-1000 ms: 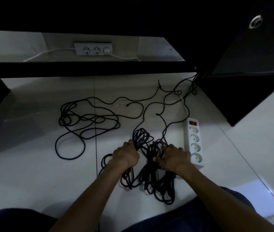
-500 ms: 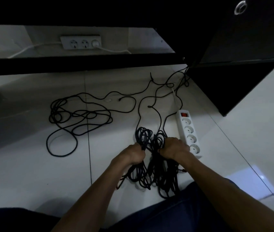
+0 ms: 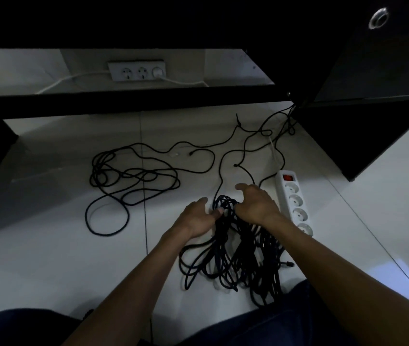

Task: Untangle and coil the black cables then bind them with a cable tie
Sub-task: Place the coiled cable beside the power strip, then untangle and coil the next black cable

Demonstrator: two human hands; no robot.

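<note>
A bunched bundle of black cable [image 3: 233,260] lies on the white floor between my forearms. My left hand [image 3: 196,219] rests at the bundle's upper left with its fingers loosened and its thumb tip touching the top loops. My right hand [image 3: 257,206] hovers over the bundle's upper right, fingers spread and gripping nothing. A second, loose tangle of black cable [image 3: 128,177] sprawls on the floor to the left. Thin black strands [image 3: 244,146] run from the bundle toward the dark cabinet.
A white power strip [image 3: 294,203] with a red switch lies just right of my right hand. A wall socket strip [image 3: 137,71] with white leads sits behind a black rail. A black cabinet [image 3: 363,136] stands at the right. My knees fill the bottom edge.
Both hands have let go of the cable loops they gripped and now lie open over the bundle. The bundle has dropped onto the floor and spread.
</note>
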